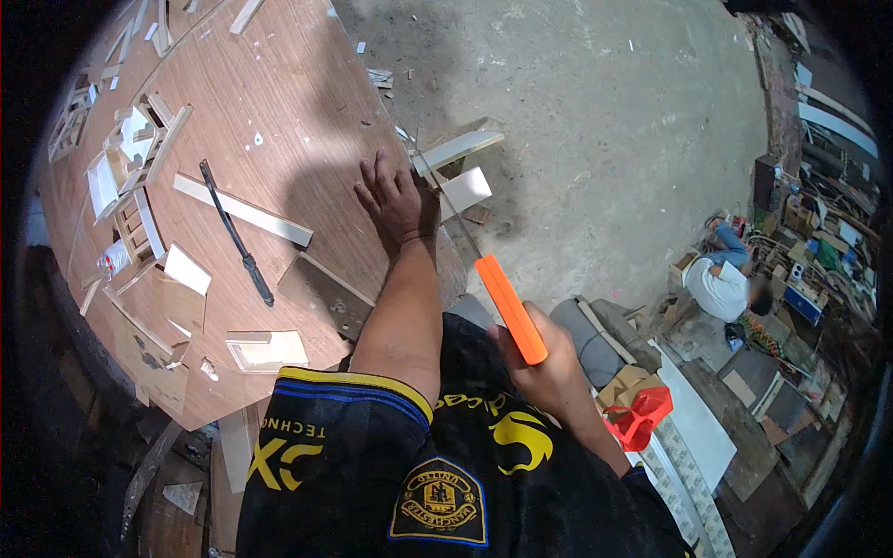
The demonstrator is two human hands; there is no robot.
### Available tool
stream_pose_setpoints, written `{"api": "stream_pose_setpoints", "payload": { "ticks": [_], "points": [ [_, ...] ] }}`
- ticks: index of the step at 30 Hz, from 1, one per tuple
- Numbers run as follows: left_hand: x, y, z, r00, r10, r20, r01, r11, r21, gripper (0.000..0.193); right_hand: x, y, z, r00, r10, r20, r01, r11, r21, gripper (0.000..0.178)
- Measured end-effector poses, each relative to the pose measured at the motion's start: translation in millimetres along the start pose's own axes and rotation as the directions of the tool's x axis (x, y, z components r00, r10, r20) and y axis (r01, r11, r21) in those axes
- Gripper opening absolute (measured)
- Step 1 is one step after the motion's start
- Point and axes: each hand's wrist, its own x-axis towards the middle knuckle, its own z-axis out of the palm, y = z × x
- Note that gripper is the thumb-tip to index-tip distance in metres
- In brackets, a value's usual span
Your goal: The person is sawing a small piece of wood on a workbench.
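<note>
Bare concrete floor (pixel 605 121) stretches beyond our brown wooden worktable (pixel 279 84). We press our left hand (pixel 398 200) flat, fingers spread, on the table's edge, beside a pale wood strip (pixel 462 146) that juts over the floor. Our right hand (pixel 549 367) is clenched around the orange handle of a handsaw (pixel 507 307), whose thin blade runs up to the strip. Another pale batten (pixel 244 210) and a black file (pixel 237 237) lie on the table farther left.

The saw (pixel 484 270) blade's teeth were too thin to make out. Beside the saw, the wood strip (pixel 460 149) ran partly under the left hand (pixel 398 200). The right hand (pixel 549 367) hid the orange handle's end. The seated person (pixel 730 279) beyond the saw was blurred.
</note>
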Motion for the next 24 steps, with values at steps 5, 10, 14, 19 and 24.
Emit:
{"api": "stream_pose_setpoints", "payload": {
  "ticks": [5,10,14,19,24],
  "points": [
    [4,0,-3,0.998,0.053,0.033,-0.057,0.989,0.133,0.011,28,17,22,0.997,-0.062,-0.053,0.065,0.997,0.050,0.019],
    [0,-4,-2,1.000,0.021,-0.006,-0.020,0.998,0.064,0.011,5,12,3,0.999,0.022,-0.035,-0.019,0.997,0.080,0.017],
    [4,2,-6,0.999,0.035,0.000,-0.035,0.997,0.063,0.010,31,26,23,0.989,-0.068,-0.132,0.078,0.994,0.070,0.018],
    [-3,-4,3,0.999,0.044,-0.027,-0.044,0.999,0.021,0.012,0,0,2,0.999,-0.021,-0.040,0.025,0.995,0.093,0.019],
    [3,8,-8,0.999,0.022,0.042,-0.022,1.000,-0.010,0.016,-8,14,11,0.996,-0.047,-0.076,0.053,0.995,0.079,0.021]
  ]
}}
